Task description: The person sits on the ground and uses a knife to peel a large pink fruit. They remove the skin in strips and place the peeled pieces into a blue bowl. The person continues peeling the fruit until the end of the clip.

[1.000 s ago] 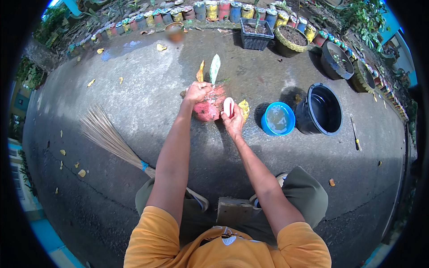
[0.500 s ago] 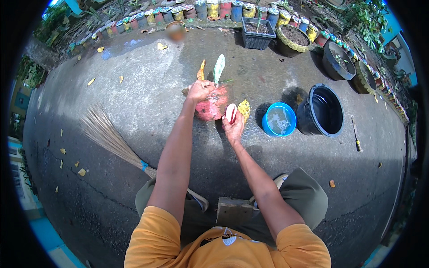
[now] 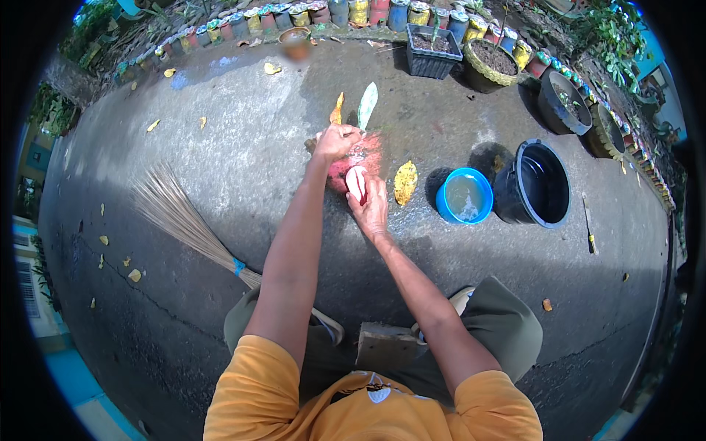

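My right hand is closed around an oval red-and-white scrub brush. The brush lies against a wet, worn red-pink piece on the concrete, whose kind I cannot make out. At the upper left edge of that piece is my left hand, its fingers pinched together; what they grip is hidden. Just beyond these fingers a pale green leaf and an orange-brown leaf stick out. A yellow spotted leaf lies to the right of the brush.
To the right stand a blue pail of cloudy water and a larger black bucket. A yellow-handled tool lies beyond them. On the left is a stick broom. Planters and painted bottles line the far edge.
My right hand has moved the brush left and slightly up, from beside the yellow leaf onto the red-pink piece. My left hand stays at the piece's edge.
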{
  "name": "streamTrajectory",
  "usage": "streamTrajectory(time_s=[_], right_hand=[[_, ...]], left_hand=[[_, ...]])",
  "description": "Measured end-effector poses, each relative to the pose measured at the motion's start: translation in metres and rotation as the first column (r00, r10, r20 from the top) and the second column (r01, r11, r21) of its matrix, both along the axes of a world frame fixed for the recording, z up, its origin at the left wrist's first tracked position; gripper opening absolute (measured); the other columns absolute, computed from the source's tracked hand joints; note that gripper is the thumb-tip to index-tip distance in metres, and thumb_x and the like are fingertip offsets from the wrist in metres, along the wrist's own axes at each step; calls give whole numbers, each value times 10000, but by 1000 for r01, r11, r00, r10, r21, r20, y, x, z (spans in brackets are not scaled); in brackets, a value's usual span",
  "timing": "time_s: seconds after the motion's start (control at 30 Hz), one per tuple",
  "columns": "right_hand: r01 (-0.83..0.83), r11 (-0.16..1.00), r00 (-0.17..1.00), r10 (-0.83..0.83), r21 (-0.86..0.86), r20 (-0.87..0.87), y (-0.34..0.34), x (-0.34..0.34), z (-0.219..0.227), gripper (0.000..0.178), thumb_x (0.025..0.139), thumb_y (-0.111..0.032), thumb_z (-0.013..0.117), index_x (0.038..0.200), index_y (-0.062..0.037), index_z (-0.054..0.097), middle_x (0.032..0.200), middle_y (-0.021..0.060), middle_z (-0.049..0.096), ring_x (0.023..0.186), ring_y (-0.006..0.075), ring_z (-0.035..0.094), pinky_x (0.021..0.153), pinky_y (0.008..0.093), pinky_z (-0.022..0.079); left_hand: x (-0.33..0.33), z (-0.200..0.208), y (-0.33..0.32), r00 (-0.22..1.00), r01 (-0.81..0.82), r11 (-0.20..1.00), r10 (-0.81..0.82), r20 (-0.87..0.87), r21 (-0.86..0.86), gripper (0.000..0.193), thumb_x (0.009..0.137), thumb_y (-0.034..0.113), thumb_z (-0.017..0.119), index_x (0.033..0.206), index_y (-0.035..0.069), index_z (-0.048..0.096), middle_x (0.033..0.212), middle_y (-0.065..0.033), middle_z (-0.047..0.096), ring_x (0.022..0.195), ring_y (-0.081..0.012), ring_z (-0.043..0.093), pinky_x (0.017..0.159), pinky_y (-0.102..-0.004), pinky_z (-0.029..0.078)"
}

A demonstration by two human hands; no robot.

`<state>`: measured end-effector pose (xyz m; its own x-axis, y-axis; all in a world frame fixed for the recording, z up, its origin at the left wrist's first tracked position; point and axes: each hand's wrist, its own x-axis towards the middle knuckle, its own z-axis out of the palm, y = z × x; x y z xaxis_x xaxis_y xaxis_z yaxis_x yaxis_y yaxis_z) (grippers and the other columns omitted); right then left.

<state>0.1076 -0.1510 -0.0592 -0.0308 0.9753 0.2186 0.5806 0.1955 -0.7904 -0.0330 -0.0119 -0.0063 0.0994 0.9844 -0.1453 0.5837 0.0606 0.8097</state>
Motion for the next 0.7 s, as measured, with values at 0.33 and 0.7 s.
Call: streamTrajectory(time_s=[0.33, 0.7], right_hand=[[244, 961, 937, -269, -133, -223, -10, 2, -19, 663, 696, -100, 771, 1268, -10, 449, 1093, 188, 485, 1055, 369, 512, 926, 421, 444], [408, 883, 731, -467, -231, -497, -7, -11, -53, 535, 664, -87, 805, 1088, -44, 482, 1012, 111, 524, 926, 230, 543, 843, 359, 453]], left_hand=[[0, 4, -1, 999, 32, 999, -30, -33, 39, 292, 827, 358, 684, 1025, 150, 735, 900, -46, 727, 841, -128, 659, 806, -292, 498], [-1, 6, -4, 1000, 1, 1000, -1, -21, 2, 319, 778, 401, 685, 1002, 182, 741, 878, -43, 728, 848, -150, 670, 859, -294, 471]])
